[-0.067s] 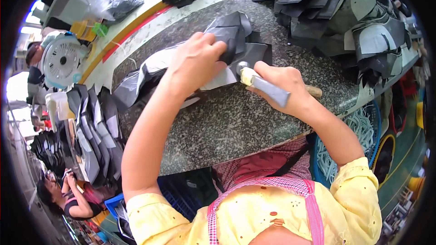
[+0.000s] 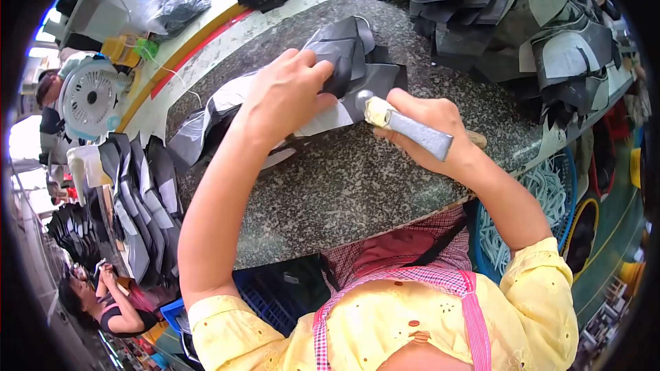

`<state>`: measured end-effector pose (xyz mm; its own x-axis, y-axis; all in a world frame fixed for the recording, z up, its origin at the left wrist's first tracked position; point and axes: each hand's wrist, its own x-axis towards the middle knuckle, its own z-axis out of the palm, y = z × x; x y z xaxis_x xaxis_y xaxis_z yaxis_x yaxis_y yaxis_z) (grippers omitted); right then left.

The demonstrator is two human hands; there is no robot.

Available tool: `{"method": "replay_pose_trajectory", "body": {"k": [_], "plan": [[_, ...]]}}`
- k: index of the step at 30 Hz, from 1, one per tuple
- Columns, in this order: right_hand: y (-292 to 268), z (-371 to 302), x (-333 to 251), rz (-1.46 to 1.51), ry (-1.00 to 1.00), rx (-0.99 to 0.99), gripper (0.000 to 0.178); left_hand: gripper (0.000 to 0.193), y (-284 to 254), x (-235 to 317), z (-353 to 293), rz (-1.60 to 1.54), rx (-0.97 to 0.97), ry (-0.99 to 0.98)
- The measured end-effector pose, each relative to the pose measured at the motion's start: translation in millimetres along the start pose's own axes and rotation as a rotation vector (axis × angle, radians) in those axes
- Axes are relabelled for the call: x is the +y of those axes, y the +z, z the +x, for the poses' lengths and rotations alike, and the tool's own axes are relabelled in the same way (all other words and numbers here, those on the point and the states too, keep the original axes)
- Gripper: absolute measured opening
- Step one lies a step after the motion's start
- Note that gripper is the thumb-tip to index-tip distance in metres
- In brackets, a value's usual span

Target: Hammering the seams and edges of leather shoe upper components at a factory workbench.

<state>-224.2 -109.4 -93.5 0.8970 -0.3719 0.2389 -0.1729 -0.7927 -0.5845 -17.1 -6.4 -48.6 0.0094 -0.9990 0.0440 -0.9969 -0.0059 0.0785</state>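
Note:
My left hand [image 2: 285, 89] is closed on a black sheet piece [image 2: 342, 48] with a pale backing, pressing it against the speckled stone tabletop [image 2: 330, 192]. The fingertips are partly hidden from view. In my right hand [image 2: 430, 124] is a hammer [image 2: 416, 133], with yellowish wrapping around the middle of its metal head. Its round face sits over the edge of the black piece, close to my left thumb; I cannot tell whether they touch. The flat end points toward me, and the wooden handle's end shows beyond my right wrist.
Stacked black and grey pieces [image 2: 481, 7] lie at the far right, more [image 2: 141, 199] at the left. A blue basket of pale strips [image 2: 522, 206] stands at the near right. A white fan [image 2: 93, 99] is at the far left; a co-worker [image 2: 113, 299] sits at the lower left.
The hammer's flat end has swung slightly to the right, while its round face stays over the piece. My left hand keeps its hold; the whole view has shifted a little.

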Motion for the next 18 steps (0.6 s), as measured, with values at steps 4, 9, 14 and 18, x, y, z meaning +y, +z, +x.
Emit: {"method": "replay_pose_trajectory", "body": {"k": [4, 9, 14, 18], "plan": [[-7.8, 13.0, -4.8, 0.048, -0.019, 0.061, 0.032, 0.034, -3.8, 3.0, 1.9, 0.168, -0.147, 0.099], [-12.5, 12.4, 1.1, 0.1, -0.026, 0.053, 0.03, 0.034, -14.9, -1.0, 4.9, 0.264, -0.252, 0.209], [-21.6, 4.7, 11.1, 0.13, 0.025, 0.058, 0.029, 0.04, -31.7, 3.0, 14.6, 0.185, -0.383, 0.034], [-19.7, 9.6, 8.8, 0.098, -0.083, 0.099, 0.03, 0.044, -9.1, -22.6, 7.0, 0.13, -0.174, 0.079]]}}
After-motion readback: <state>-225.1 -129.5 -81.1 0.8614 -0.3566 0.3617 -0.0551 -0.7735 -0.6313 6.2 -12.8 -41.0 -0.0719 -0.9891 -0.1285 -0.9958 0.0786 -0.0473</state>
